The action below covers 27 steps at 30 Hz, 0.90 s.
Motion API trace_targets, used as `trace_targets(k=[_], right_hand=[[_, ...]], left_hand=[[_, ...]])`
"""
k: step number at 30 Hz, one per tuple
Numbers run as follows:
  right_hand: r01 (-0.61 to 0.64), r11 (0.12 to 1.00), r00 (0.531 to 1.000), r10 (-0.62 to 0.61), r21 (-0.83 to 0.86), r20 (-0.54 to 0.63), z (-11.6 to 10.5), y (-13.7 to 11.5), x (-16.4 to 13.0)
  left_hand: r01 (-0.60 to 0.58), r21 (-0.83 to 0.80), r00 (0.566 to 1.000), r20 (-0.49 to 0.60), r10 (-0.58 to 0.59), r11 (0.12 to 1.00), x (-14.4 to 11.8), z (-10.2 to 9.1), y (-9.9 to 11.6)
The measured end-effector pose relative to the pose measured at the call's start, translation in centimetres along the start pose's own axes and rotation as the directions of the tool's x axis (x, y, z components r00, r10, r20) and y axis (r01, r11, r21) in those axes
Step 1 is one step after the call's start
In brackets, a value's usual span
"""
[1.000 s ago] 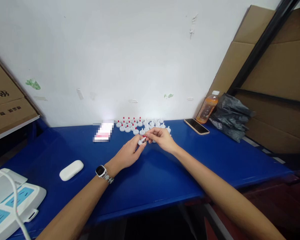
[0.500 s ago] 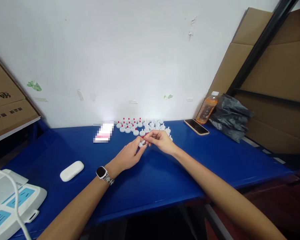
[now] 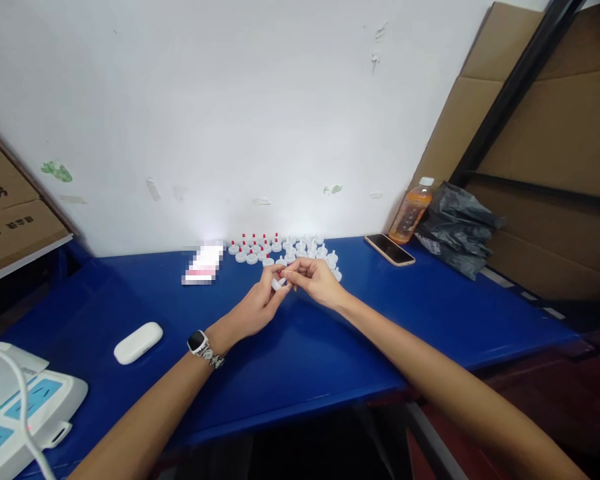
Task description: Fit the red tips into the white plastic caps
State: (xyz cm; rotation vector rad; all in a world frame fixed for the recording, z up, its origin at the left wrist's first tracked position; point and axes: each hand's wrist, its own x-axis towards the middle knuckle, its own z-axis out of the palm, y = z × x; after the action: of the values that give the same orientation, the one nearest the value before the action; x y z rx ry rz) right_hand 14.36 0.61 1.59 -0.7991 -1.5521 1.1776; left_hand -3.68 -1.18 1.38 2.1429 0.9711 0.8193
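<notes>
My left hand is closed around a white nozzle cap, its thumb and fingers gripping the cap's sides. From the right, my right hand pinches a small red tip against the cap's spout; the fingers partly hide where the two meet. Just beyond my hands stand several white nozzle caps with red tips, at the left of the group. To their right are several plain white nozzle caps without red tips, some covered by my right hand.
On the blue table, a blurred white-and-pink item lies left of the caps. Nearer are a white case and a power strip. At right are a phone, an orange drink bottle and a black plastic bag.
The view has shifted slightly, so everything sits a little further left. Both hands remain together at the held cap, and less of the red tip shows between the fingers.
</notes>
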Motion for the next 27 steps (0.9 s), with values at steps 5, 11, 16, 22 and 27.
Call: trace_targets(k=[5,11,16,22,27], right_hand=[[0.009,0.994,0.999,-0.003,-0.112,0.052,-0.9,-0.9,0.6],[0.072,0.798,0.991,-0.126,-0.599,-0.048,-3.0,-1.7,6.0],[0.093,0.548,0.995,-0.071,-0.832,0.064,-3.0,-0.2,11.4],[0.134,0.388,0.987,0.029,-0.912,0.157,-1.2,1.6,13.9],[0.144,0.357,0.984,0.046,-0.923,0.172,-0.8,2.5,14.1]], left_hand=[[0.068,-0.014,0.997,-0.042,-0.069,0.998,0.3,0.1,-0.5],[0.070,0.076,0.998,0.001,-0.070,0.995,0.1,-0.4,-1.4],[0.068,0.137,0.996,0.045,-0.075,0.988,-0.1,-0.6,-0.7],[0.073,0.152,0.994,0.069,-0.085,0.986,0.0,-0.6,-0.7],[0.069,0.171,0.995,0.066,-0.081,0.983,-0.1,-0.6,-0.5]])
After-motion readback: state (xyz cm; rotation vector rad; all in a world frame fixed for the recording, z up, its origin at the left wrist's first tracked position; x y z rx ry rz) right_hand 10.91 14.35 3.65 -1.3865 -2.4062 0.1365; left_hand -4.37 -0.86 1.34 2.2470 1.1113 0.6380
